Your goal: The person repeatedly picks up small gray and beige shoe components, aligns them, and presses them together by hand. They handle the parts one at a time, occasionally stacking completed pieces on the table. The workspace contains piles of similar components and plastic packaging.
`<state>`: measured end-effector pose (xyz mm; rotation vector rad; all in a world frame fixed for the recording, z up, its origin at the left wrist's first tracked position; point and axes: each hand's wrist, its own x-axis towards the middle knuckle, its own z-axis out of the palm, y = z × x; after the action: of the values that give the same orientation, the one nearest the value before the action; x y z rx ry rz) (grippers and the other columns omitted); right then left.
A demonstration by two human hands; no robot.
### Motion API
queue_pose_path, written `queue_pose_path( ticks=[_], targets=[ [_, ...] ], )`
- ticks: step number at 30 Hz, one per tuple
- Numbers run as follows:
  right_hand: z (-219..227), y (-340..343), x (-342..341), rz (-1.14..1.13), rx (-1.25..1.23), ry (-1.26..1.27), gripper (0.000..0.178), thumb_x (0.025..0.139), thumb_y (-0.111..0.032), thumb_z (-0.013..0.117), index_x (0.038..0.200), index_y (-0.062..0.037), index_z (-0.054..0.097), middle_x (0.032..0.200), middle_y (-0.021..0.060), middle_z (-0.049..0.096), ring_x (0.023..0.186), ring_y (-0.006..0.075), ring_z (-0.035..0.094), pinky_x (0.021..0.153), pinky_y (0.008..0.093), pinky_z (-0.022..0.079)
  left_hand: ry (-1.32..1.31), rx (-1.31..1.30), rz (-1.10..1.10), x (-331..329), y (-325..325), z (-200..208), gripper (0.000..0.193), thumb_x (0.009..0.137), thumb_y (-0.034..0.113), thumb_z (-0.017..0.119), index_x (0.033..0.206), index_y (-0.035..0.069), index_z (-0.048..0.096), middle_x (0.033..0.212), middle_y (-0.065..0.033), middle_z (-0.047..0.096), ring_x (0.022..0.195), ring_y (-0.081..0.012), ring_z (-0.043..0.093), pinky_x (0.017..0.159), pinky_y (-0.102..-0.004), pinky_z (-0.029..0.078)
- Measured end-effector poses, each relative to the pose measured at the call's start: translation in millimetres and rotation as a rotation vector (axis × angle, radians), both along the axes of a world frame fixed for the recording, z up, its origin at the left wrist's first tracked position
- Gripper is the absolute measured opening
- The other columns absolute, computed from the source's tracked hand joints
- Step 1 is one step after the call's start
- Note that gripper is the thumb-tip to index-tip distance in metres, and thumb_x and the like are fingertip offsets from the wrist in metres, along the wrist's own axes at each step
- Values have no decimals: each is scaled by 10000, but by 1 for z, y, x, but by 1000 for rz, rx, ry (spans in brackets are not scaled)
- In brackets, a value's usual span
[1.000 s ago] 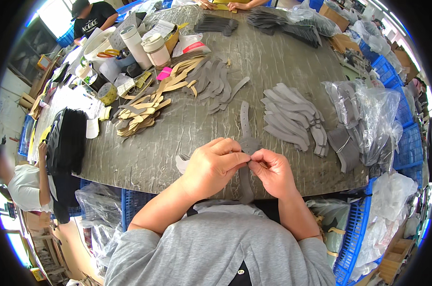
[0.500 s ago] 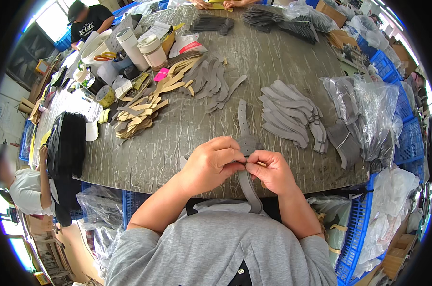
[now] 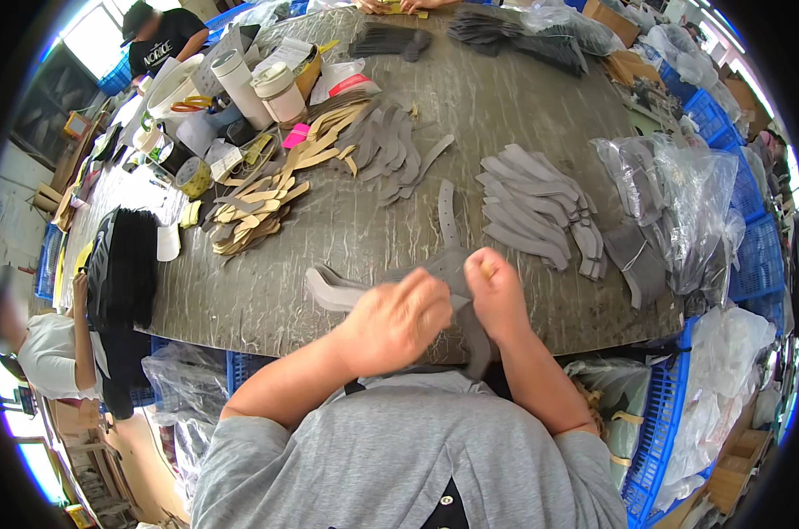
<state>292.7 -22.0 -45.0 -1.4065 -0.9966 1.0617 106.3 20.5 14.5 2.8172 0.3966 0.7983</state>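
The grey strap piece point(image 3: 457, 269) lies at the near edge of the worktable point(image 3: 505, 115), just below the middle of the view, and both hands are on it. The left hand point(image 3: 397, 319) is curled over its near left part, fingers bent and closed on the material. The right hand point(image 3: 496, 291) pinches it from the right, thumb and fingers pressed together at the top (the fingertips themselves are partly hidden by the knuckles). A narrow tail of the piece hangs down between the two hands toward 6 o'clock, over the table edge, and another strip runs up toward 12 o'clock.

At 9 o'clock from the hands, just beside the left hand, lie two curved pale grey pieces point(image 3: 329, 286). At 2 o'clock, near the right hand, sits a fanned stack of grey cut pieces point(image 3: 531, 207). Further toward 3 o'clock are clear plastic bags point(image 3: 681, 212) with dark pieces inside. Toward 11 o'clock, well apart, a spread of tan cut pieces point(image 3: 258, 207) lies beside more grey ones point(image 3: 390, 150). Beyond them at 11 o'clock stand white cylindrical containers point(image 3: 258, 88). Blue crates point(image 3: 664, 423) stand at 4 o'clock below the table edge.
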Motion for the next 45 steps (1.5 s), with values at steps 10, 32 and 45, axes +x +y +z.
queue_pose_path(
  ticks=[10, 32, 45],
  targets=[
    [-19, 31, 133, -656, 183, 434, 161, 993, -184, 515, 897, -55, 534, 692, 31, 540, 518, 113, 461, 430, 251, 345, -21, -504, -192, -54, -21, 2, 133, 761, 42, 687, 840, 18, 583, 794, -83, 593, 725, -248, 607, 568, -329, 518],
    [-1, -59, 58, 132, 15, -3, 197, 906, -167, 706, 982, -11, 613, 858, 4, 603, 788, 73, 557, 680, 238, 472, -209, -1160, 596, -39, -8, -39, 65, 850, 48, 688, 871, -13, 682, 714, 6, 628, 649, -52, 530, 566, -220, 420],
    [-41, -48, 70, 49, -202, -141, 221, 852, -10, 678, 1024, -29, 540, 703, -10, 514, 642, 73, 472, 595, 257, 411, 37, -1177, 571, -4, 12, -65, 94, 821, 86, 706, 860, 1, 706, 697, -55, 654, 633, -90, 552, 586, -273, 454]
  ],
)
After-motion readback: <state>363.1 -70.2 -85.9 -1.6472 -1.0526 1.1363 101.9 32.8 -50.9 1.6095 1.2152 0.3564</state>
